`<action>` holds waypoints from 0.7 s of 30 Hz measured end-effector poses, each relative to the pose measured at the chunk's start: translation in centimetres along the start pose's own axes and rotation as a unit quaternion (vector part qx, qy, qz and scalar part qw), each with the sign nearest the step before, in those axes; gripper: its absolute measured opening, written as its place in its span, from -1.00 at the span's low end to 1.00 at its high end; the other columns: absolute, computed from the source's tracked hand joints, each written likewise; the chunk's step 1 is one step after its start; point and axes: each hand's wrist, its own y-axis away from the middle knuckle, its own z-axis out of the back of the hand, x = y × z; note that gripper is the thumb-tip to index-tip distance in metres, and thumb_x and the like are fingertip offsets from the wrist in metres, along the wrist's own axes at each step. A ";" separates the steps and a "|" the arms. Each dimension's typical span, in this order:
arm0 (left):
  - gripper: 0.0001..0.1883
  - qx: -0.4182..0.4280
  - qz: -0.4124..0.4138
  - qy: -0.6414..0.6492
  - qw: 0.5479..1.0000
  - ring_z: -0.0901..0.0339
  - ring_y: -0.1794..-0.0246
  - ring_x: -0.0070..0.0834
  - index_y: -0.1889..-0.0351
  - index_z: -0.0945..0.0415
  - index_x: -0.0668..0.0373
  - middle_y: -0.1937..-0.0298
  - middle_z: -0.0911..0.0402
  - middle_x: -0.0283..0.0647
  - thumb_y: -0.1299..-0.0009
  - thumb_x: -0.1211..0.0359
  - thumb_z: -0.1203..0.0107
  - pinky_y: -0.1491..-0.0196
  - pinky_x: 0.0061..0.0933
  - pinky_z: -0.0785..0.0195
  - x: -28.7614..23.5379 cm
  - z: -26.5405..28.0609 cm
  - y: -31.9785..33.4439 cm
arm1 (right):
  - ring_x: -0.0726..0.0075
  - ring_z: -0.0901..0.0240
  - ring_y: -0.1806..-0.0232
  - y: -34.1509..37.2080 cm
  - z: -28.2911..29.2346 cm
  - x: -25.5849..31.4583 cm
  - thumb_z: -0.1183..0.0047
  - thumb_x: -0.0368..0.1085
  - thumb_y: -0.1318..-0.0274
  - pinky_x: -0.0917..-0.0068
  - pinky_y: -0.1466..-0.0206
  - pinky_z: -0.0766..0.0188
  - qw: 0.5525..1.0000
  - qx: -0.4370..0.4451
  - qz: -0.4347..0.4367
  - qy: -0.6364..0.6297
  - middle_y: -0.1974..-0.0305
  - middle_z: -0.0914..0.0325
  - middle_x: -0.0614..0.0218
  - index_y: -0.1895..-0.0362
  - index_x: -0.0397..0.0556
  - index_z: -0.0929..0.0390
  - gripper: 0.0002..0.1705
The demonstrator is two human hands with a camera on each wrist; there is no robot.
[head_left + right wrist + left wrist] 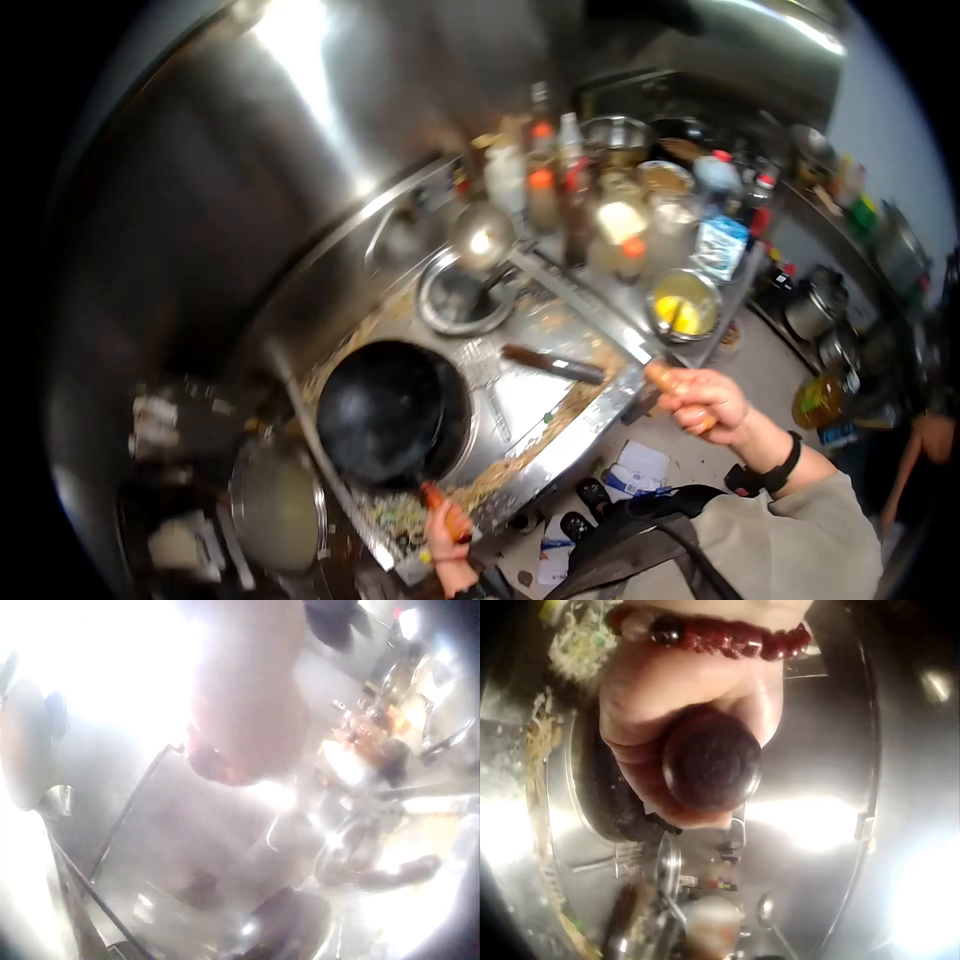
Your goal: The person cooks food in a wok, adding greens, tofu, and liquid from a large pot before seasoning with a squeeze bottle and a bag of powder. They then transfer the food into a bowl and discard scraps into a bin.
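Note:
In the head view my left hand point(445, 530) grips the reddish-brown handle point(432, 494) of a black wok point(380, 415), which sits over the stove at a slant. The left wrist view shows the round end of that handle point(712, 761), with the fingers of my left hand point(637, 727) wrapped about it. My right hand point(705, 400) holds the wooden end of a long-handled ladle point(590, 300). Its round metal bowl point(483, 236) hangs over a metal pot point(465, 295) at the back of the stove. Glare washes out much of the right wrist view.
Bottles point(540, 190) and containers crowd the counter behind the stove. A metal bowl with yellow liquid point(682, 305) stands on the right. A dark-handled tool point(550, 362) lies on the stovetop. Food scraps point(395, 520) line its front edge. A large pot point(278, 505) stands at left.

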 end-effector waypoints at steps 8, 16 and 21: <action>-0.66 -0.272 -0.178 -0.200 0.925 -0.48 0.58 -0.50 0.14 -0.34 0.27 0.37 -0.46 -0.22 -0.47 0.13 0.15 0.49 -0.46 -0.46 4.3 2.0 3.8 | 0.70 -0.11 0.71 -2.2 -2.4 3.1 0.02 -0.33 -0.11 0.77 0.72 -0.04 0.989 -0.009 0.058 0.138 0.42 -0.31 0.34 -0.24 -0.03 -0.20 -0.43; -0.80 -0.425 -0.080 -0.263 0.863 -0.47 0.56 -0.52 0.23 -0.39 0.18 0.52 -0.48 -0.26 -0.39 0.23 -0.01 0.53 -0.47 -0.42 19.6 4.7 12.9 | 0.73 -0.01 0.72 -13.4 -1.2 1.6 0.01 -0.39 -0.10 0.80 0.73 0.05 0.971 0.077 -0.163 0.158 0.48 -0.28 0.46 -0.20 -0.12 -0.25 -0.47; -0.74 -0.294 -0.034 -0.452 0.842 -0.47 0.48 -0.33 0.14 -0.44 0.16 0.46 -0.52 -0.12 -0.29 0.23 -0.07 0.42 -0.34 -0.34 25.0 2.5 12.4 | 0.66 -0.26 0.62 -17.4 0.1 -3.0 0.00 -0.35 -0.10 0.67 0.61 -0.21 0.923 0.130 -0.162 0.324 0.50 -0.42 0.44 -0.21 -0.09 -0.31 -0.47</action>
